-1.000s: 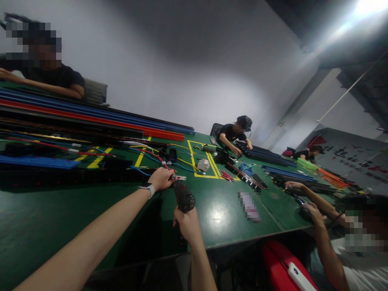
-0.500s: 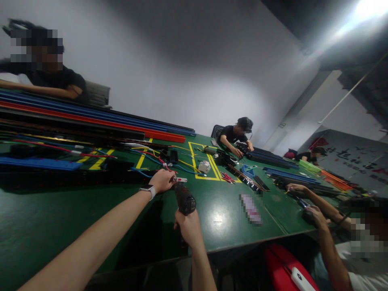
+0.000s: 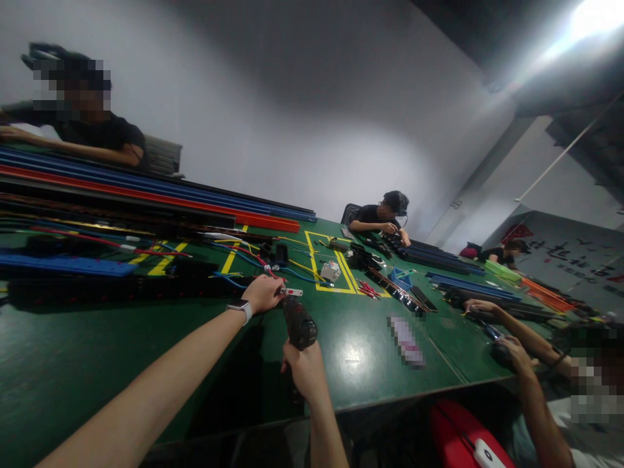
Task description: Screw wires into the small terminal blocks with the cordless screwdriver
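My right hand point(image 3: 306, 369) grips a black power drill point(image 3: 300, 325) by its handle. Its nose points away from me, toward the fingertips of my left hand point(image 3: 263, 294). The left hand's fingers are closed at the right end of a long black strip point(image 3: 121, 292) lying on the green table. Just beyond those fingers and the drill's nose, a small white piece with a red mark point(image 3: 293, 292) sticks out to the right. My fingers and the drill hide the contact between the tip and the strip. Blue, red and yellow wires point(image 3: 266, 265) lie behind my left hand.
Blue and orange rails point(image 3: 273, 223) line the far edge. A white block point(image 3: 331, 271), red-handled pieces point(image 3: 369, 290) and a blurred pinkish item point(image 3: 406, 340) lie to the right. Other people work around the table; one co-worker's hands point(image 3: 507, 351) hold a tool at right.
The view has shifted slightly. Both my hands and the drill keep about the same place on the strip. The far co-worker's hands have drawn closer together.
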### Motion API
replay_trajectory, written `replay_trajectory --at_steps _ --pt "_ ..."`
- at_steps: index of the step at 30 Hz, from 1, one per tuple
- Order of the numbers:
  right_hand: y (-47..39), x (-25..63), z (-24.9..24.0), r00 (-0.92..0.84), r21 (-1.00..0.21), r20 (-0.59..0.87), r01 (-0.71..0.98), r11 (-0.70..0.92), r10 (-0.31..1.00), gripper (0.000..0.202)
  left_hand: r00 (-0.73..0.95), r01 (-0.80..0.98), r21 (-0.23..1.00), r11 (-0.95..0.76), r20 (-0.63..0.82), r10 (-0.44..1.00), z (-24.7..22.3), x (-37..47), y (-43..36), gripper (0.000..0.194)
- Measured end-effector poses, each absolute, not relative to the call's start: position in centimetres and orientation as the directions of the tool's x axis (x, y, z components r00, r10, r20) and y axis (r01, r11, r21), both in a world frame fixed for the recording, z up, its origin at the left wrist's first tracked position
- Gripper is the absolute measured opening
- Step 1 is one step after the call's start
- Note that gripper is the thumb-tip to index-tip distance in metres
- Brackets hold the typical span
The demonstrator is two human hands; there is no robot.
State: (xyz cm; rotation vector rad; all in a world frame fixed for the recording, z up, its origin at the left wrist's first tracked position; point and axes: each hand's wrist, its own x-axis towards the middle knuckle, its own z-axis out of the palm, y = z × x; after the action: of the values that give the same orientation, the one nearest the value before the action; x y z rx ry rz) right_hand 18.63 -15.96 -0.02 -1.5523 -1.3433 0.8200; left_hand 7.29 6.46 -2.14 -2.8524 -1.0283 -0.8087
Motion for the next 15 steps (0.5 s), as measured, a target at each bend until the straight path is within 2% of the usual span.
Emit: replay_trajectory --at_steps 15 --pt "-15.99 18.52 0.39 0.182 -0.912 0.075 0.41 -0.006 0.981 0.019 0.656 0.612 0.174 -0.771 0.434 0.618 -1.73 7.25 6.29 0.027"
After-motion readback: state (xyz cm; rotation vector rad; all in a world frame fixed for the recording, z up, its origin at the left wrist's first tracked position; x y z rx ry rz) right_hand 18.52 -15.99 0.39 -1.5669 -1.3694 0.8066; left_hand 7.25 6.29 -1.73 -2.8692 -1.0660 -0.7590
